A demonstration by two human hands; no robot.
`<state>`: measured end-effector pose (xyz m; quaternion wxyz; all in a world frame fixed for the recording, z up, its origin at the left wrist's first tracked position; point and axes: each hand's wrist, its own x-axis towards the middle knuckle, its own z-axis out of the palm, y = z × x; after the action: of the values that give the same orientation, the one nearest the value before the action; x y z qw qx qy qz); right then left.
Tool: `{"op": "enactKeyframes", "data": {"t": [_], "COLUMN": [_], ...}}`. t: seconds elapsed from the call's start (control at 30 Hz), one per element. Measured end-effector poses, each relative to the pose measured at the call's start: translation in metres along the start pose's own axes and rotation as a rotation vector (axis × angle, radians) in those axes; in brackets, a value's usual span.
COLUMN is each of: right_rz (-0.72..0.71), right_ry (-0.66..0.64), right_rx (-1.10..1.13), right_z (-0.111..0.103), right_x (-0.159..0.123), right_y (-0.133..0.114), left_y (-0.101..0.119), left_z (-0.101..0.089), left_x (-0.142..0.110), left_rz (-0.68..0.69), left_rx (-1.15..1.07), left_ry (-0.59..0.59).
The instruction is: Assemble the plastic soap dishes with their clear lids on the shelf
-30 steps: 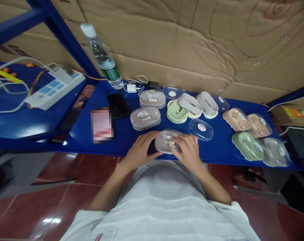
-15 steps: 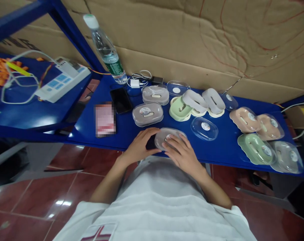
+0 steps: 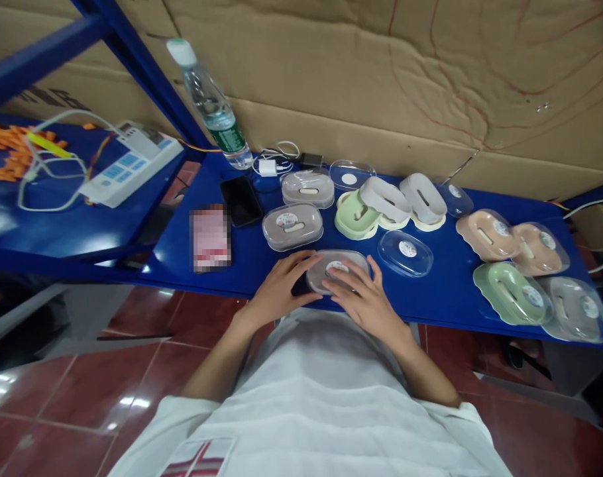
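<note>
A grey oval soap box (image 3: 314, 281) with a clear lid and a round sticker lies at the table's front edge, close to my body. My left hand (image 3: 280, 286) curves around its left end, fingertips at the far corner and thumb at the near one. Over its right part rests my right hand (image 3: 368, 301), fingers across the lid and right end, covering part of the sticker. Just behind sits another lidded grey soap box (image 3: 306, 235), with a third grey box (image 3: 311, 180) beyond it. To the right lies a loose clear lid (image 3: 411, 262).
Green and pale grey box parts (image 3: 423, 195) stand at the back. Several lidded boxes, including a peach one (image 3: 488, 232), are grouped at right. A phone (image 3: 242, 201), a water bottle (image 3: 219, 122) and a charger (image 3: 268, 168) are at left; a power strip (image 3: 125, 175) lies beyond the frame post.
My right hand's fingers have shifted slightly on the lid, one now reaching further around the right end. The left hand keeps its place. The view has tilted a little.
</note>
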<state>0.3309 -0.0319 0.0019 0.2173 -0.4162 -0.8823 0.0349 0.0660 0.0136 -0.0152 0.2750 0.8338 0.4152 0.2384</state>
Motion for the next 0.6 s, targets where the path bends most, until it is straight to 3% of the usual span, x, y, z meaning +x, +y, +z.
{"op": "enactKeyframes", "data": {"t": [0.23, 0.37, 0.47, 0.6], "right_rz": [0.012, -0.056, -0.104, -0.058], "right_ry": [-0.083, -0.125, -0.111, -0.123], "right_rx": [0.001, 0.049, 0.09, -0.02], "right_z": [-0.008, -0.025, -0.049, -0.062], "right_x": [0.004, 0.016, 0.045, 0.114], "right_y": [0.002, 0.012, 0.038, 0.085], "left_y": [0.0, 0.002, 0.003, 0.002], "left_z": [0.003, -0.002, -0.009, -0.016], "left_x": [0.001, -0.009, -0.03, -0.058], "left_rz": [0.014, 0.026, -0.021, -0.125], "left_rx": [0.007, -0.006, 0.046, 0.133], "left_ry": [0.017, 0.058, 0.077, 0.126]}}
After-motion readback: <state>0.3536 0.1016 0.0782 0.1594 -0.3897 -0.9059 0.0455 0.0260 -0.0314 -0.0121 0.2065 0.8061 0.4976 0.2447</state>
